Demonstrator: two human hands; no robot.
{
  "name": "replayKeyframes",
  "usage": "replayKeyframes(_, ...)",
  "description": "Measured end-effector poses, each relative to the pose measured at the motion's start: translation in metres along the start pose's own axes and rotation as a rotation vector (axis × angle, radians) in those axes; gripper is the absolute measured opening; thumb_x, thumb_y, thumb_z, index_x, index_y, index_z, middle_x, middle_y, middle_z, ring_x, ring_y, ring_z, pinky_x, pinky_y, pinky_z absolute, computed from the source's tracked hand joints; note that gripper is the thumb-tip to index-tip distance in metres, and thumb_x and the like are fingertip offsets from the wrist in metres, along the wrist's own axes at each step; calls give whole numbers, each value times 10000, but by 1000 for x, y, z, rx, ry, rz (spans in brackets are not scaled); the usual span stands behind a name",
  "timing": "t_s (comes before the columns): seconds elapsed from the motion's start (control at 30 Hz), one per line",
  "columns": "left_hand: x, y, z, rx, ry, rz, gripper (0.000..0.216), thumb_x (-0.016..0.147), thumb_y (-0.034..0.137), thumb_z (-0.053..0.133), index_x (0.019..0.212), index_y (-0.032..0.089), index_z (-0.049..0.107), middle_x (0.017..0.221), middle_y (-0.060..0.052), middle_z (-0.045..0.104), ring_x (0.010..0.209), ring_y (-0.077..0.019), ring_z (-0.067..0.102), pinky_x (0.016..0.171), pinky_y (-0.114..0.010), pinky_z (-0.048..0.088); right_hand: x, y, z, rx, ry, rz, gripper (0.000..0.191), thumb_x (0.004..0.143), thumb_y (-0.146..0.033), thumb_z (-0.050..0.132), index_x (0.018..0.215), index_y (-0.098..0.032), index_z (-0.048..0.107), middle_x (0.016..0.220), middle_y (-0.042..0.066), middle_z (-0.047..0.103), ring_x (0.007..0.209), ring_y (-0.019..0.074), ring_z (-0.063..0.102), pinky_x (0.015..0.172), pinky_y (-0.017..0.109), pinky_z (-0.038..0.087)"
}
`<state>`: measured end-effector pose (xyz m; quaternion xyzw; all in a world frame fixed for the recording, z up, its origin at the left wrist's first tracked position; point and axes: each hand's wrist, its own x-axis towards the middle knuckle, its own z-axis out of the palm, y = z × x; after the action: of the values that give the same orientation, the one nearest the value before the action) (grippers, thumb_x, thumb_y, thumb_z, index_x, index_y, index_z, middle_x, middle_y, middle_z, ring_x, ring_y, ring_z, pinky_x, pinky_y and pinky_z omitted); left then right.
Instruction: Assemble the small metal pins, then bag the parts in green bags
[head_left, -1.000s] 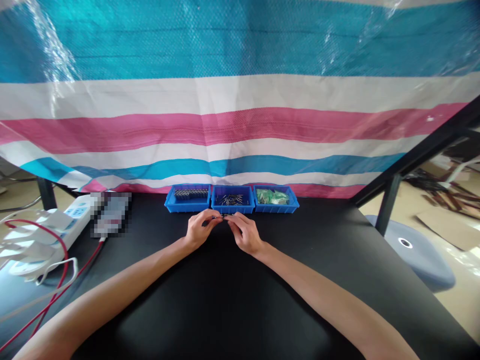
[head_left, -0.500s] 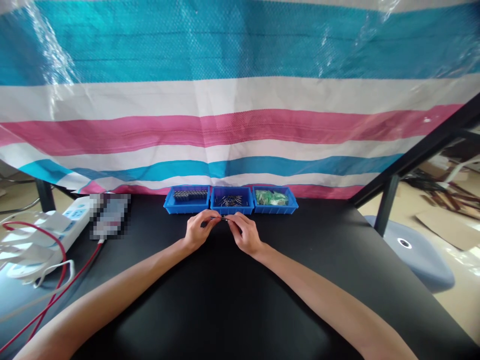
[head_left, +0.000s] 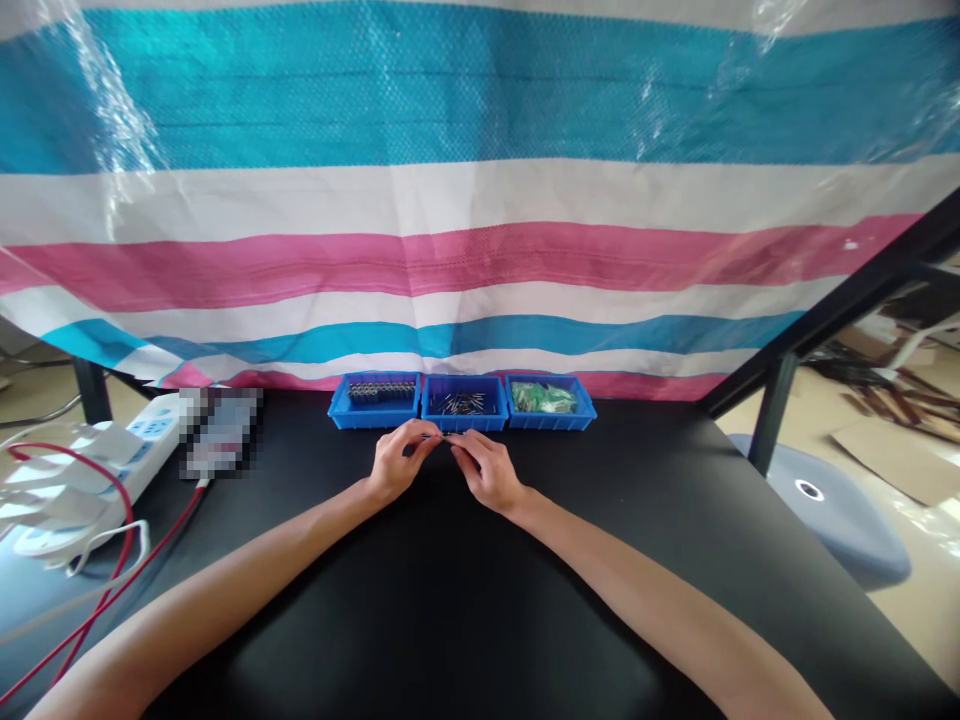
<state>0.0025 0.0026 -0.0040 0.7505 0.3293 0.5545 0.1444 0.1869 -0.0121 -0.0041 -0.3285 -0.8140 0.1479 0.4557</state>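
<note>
We faced a sheet striped in blue, white and pink (head_left: pixel 480 190), hung behind a black tabletop (head_left: pixel 450 620). A grey stool (head_left: pixel 840 520) stood beyond its right edge. At left lay a white power strip (head_left: pixel 154 430), its markings too small for us to read, beside a pixelated object (head_left: pixel 223 430) whose surface was illegible. Three blue bins (head_left: pixel 469 422) sat in a row; near the middle one, our left hand (head_left: pixel 394 462) and right hand (head_left: pixel 490 472) pinched at their fingertips. The bins held, right to left, green packets (head_left: pixel 544 397), thin metal pins (head_left: pixel 463 403) and short metal cylinders (head_left: pixel 382 388). Between both hands' fingertips we gripped a small slim piece (head_left: pixel 444 436), its exact form unclear.
</note>
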Motion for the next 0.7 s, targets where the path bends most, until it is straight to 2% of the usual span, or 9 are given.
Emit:
replayKeyframes(0.47,-1,-2,-1,-9,-30,44,76,858,145,597,926,173,614,845,-45,679,765,-131,657,666,-219,544,1,2,-1,42,-7,-43,235,947,-172,425,1075,-188,621,795,50,609,728,158,600,656,261,502)
replayKeyframes(0.7,0,0,-1,24,-44,22,123,842,131,612,957,172,596,865,-44,670,733,-120,648,620,-198,521,2,-2,-2,75,46,35,234,944,-183,432,1087,-198,617,875,61,628,777,160,613,722,276,511)
